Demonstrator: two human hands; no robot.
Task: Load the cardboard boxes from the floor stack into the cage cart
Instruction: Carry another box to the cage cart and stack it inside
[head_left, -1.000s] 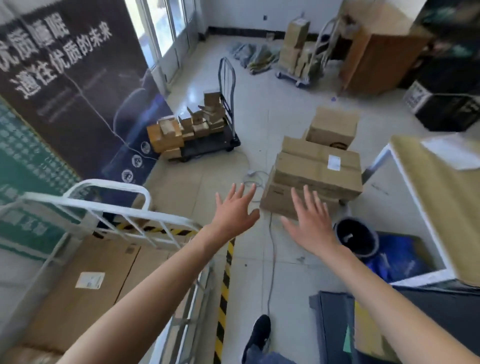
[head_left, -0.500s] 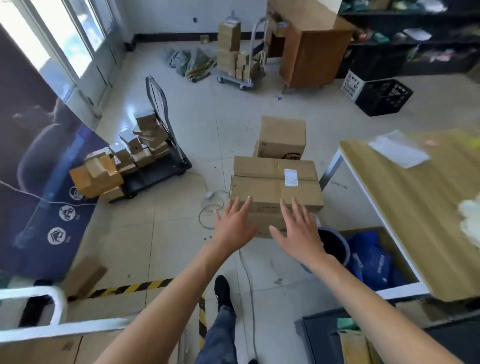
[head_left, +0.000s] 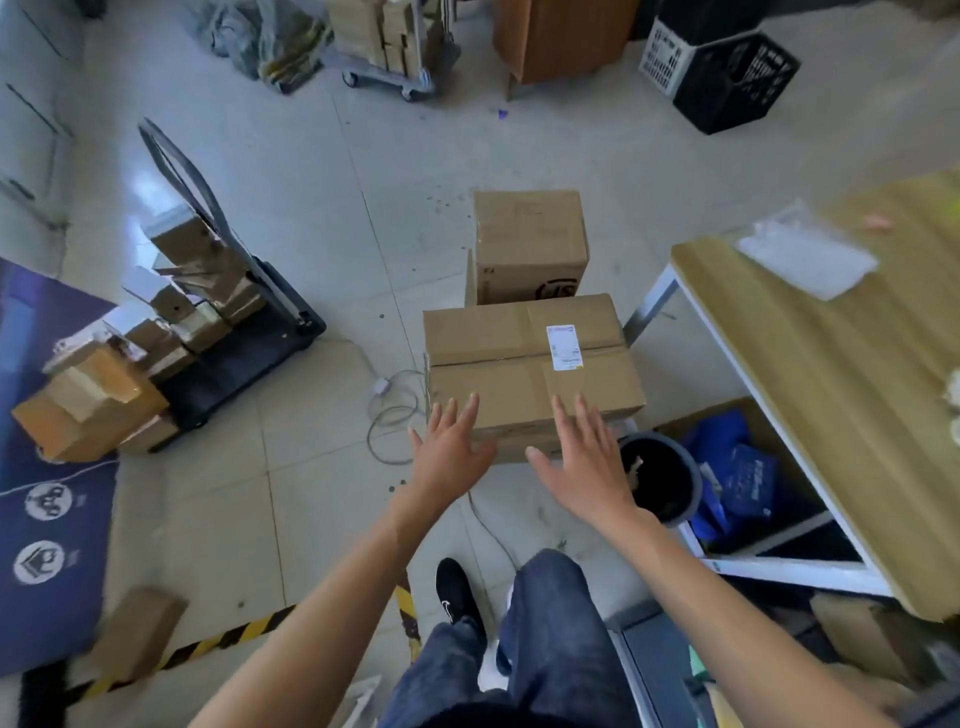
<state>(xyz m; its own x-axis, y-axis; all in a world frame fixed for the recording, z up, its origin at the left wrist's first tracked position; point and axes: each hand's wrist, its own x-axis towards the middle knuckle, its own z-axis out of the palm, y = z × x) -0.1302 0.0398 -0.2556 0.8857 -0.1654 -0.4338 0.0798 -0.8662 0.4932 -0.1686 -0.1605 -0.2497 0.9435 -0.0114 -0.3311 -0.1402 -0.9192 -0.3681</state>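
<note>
Head view: both hands, fingers spread and empty, now reach nearer the labelled brown cardboard box (head_left: 530, 364); left hand (head_left: 451, 457), right hand (head_left: 584, 467). Round black bin (head_left: 662, 480) holds scraps.

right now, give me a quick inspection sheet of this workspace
surface: pale tiled floor, with black-and-yellow hazard tape at the near edge
job's things: top box with a white label, stacked on another box; smaller box behind it; cage cart not in view
clutter: black bin and blue bags by the table; loose small carton on the floor
grippers: left hand and right hand open, fingers spread at the top box's near edge, nothing held
cables: grey cable coiled on the floor left of the stack
surroundings: black trolley piled with small boxes; black crate; wooden cabinet
</note>
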